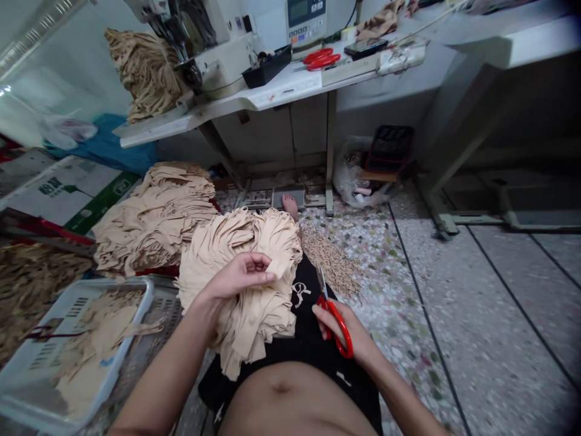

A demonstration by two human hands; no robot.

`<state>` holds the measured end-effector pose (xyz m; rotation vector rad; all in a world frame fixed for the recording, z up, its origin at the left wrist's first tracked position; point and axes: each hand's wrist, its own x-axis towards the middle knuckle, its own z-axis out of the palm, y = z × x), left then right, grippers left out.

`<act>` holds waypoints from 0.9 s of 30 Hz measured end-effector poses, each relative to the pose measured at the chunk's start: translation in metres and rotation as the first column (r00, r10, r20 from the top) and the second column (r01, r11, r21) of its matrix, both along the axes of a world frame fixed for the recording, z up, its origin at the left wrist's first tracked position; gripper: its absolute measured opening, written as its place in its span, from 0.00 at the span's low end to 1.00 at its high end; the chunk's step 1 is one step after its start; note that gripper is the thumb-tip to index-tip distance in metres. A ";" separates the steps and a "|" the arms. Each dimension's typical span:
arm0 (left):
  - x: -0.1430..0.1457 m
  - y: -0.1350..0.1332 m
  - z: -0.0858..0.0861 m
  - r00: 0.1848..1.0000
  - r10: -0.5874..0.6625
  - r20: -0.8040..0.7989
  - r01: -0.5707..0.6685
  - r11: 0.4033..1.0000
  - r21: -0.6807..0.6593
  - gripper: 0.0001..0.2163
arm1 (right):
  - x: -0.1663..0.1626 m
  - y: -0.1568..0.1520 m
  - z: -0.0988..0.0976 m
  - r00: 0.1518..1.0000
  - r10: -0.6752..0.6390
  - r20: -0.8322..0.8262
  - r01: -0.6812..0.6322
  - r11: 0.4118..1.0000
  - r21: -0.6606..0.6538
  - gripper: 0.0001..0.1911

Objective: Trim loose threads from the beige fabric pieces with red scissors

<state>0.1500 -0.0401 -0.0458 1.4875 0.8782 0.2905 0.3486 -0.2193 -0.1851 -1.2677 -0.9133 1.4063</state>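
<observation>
A bundle of beige fabric strips (247, 266) lies across my lap on black shorts. My left hand (240, 275) rests on top of the bundle and pinches the end of one beige strip between thumb and fingers. To the right of the bundle, my right hand (347, 330) grips red-handled scissors (333, 315), fingers through the loops, blades pointing up and away toward the floor.
A white plastic basket (131, 339) with beige pieces sits at my left. More beige stacks (154, 212) lie behind it. Cut scraps (333, 263) litter the terrazzo floor. A sewing machine table (281, 91) with another pair of red scissors (321, 59) stands ahead, my bare foot (289, 204) by its pedal.
</observation>
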 end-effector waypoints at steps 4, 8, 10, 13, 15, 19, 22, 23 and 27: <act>0.015 -0.015 0.006 0.994 -0.109 0.007 0.108 0.994 0.006 0.14 | -0.001 0.010 0.014 1.000 -0.019 -0.015 0.020 0.997 0.068 0.23; 0.029 -0.020 -0.009 0.991 -0.129 -0.045 0.130 0.991 0.023 0.15 | -0.004 0.015 0.022 0.995 -0.097 -0.017 0.098 0.991 0.086 0.23; 0.029 -0.020 -0.019 0.991 -0.116 -0.061 0.119 0.992 0.040 0.16 | -0.004 0.014 0.020 0.991 -0.127 0.046 0.123 0.989 0.083 0.24; 0.025 -0.018 -0.029 0.993 -0.093 -0.069 0.096 0.995 0.028 0.17 | -0.002 0.007 0.012 0.979 -0.097 0.179 0.077 0.990 0.116 0.23; 0.022 -0.017 -0.032 0.996 -0.051 -0.071 0.051 0.999 0.000 0.18 | 0.000 0.002 0.007 0.963 -0.023 0.269 -0.014 0.991 0.134 0.22; 0.020 -0.013 -0.031 0.999 0.027 -0.045 -0.027 1.000 0.016 0.19 | 0.000 -0.005 0.005 0.913 0.128 0.388 -0.177 0.980 0.094 0.23; 0.022 -0.010 -0.032 0.998 0.028 -0.052 -0.025 0.998 0.052 0.19 | -0.004 -0.003 0.008 0.877 0.145 0.458 -0.203 0.976 0.079 0.22; 0.023 -0.010 -0.033 0.998 0.021 -0.065 -0.017 0.998 0.059 0.19 | -0.005 -0.001 0.010 0.871 0.140 0.472 -0.201 0.976 0.080 0.22; 0.027 -0.011 -0.035 0.996 -0.016 -0.093 0.019 0.999 0.036 0.18 | -0.008 0.007 0.013 0.867 0.123 0.482 -0.208 0.970 0.126 0.20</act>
